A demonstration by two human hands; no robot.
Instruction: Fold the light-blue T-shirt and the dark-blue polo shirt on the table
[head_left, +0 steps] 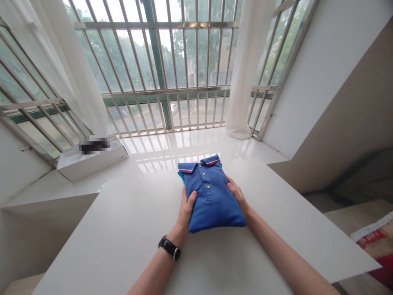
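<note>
A folded blue polo shirt [215, 205] with a striped collar and buttoned placket is gripped between my two hands above the white table. My left hand [186, 208] clasps its left side, thumb on the front and the other fingers hidden beneath. On the opposite side, my right hand [238, 193] holds the edge, its thumb near the front and its remaining fingers mostly out of sight. Bits of lighter turquoise cloth poke out at both sides under the collar. A black watch [170, 247] circles my left wrist.
The white table [129, 246] reaches a glossy window sill [147, 153]. An open white box [95, 162] with a blurred-out item stands on the sill at left. White curtains [245, 82] hang before the barred window. A red printed bag [377, 246] lies at the far right.
</note>
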